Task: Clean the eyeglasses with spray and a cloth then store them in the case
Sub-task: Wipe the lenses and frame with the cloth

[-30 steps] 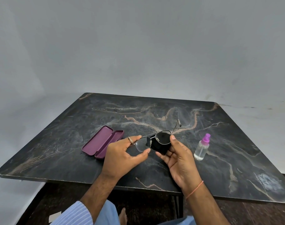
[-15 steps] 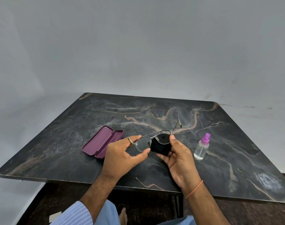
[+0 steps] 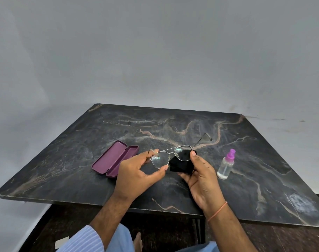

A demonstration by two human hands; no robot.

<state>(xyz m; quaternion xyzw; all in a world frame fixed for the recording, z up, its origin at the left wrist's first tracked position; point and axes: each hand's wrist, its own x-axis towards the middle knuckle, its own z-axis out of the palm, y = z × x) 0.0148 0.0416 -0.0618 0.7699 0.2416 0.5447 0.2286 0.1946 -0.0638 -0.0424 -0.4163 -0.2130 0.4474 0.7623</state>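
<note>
My left hand (image 3: pixel 137 174) pinches the left lens rim of thin metal-framed eyeglasses (image 3: pixel 160 159) between thumb and forefinger, above the table. A black cloth (image 3: pixel 180 163) is wrapped around the right lens, and my right hand (image 3: pixel 200 177) grips it with the thumb pressed on the rim. One temple arm sticks out to the far right. The purple case (image 3: pixel 115 159) lies open on the table, left of my left hand. At the right stands a small clear spray bottle (image 3: pixel 226 165) with a purple top.
A dark marbled table (image 3: pixel 173 128) carries everything; its near edge runs just under my wrists. Grey walls stand behind and to the left. Dark floor and my blue-clad legs show below the table edge.
The cloth under my right hand has shifted slightly on the right lens. Both hands and the glasses stay in nearly the same place.
</note>
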